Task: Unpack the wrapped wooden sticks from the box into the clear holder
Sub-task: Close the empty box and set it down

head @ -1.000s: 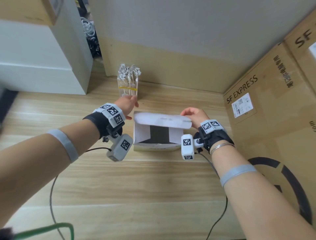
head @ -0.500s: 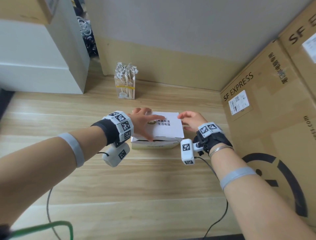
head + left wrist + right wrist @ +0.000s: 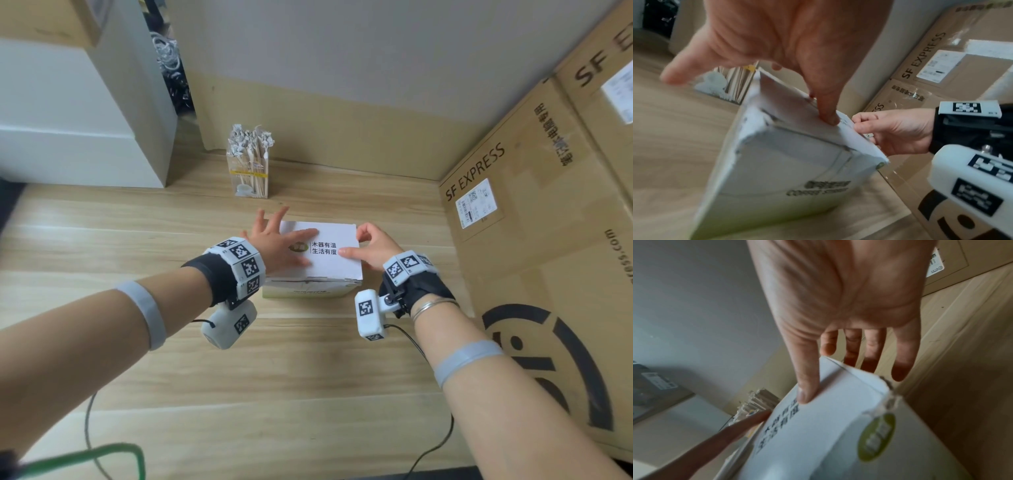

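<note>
The box (image 3: 318,260) sits mid-frame on the wooden floor (image 3: 239,377), its white lid down. The left hand (image 3: 274,240) lies flat on the lid's left part, fingers spread and straight. The right hand (image 3: 373,246) pinches the lid's right edge, thumb on top, fingers curled over the side. Above the box, near the wall, stands the holder (image 3: 249,174), full of sticks (image 3: 251,144). Cartons (image 3: 534,205) fill the right side.
</note>
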`<state>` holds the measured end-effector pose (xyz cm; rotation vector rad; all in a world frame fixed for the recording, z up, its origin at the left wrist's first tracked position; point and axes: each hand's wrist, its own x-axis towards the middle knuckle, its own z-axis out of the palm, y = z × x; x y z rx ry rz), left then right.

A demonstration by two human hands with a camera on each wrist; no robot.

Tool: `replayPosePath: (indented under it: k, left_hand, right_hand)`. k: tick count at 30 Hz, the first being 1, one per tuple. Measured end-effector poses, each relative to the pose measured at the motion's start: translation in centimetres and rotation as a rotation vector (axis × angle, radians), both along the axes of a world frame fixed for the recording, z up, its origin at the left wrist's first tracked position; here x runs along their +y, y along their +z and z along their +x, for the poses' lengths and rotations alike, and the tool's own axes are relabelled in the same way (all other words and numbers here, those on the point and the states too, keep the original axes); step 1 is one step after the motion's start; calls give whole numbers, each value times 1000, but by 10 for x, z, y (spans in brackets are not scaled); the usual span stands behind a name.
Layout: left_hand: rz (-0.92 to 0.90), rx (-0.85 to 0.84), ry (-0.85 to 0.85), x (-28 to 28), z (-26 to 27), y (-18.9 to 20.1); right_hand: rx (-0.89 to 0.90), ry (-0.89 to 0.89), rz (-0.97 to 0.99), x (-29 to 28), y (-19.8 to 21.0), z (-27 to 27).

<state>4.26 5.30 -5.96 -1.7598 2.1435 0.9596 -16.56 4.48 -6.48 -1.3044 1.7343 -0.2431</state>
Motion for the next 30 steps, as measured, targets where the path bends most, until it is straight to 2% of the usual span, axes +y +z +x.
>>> replayPosePath:
  k: [3,7,12,20,30]
  left_hand:
    - [10,-67,90,2,-6,-1]
    - [44,28,224,5,-10,-17]
    - [10,135,274,-3,-14,-17]
    - [-233,366,361,-47,-18,1]
    - [-317,449,418,-110,-18,-4]
  right_hand:
    - [65,-13,8,0,-5,3]
    - [133,-52,91,3,-11,6]
    - [-14,-212,165,4,-12,9]
    - [-107,-394,36,-33,5,1]
    - [-27,-376,-71,-97,7,6]
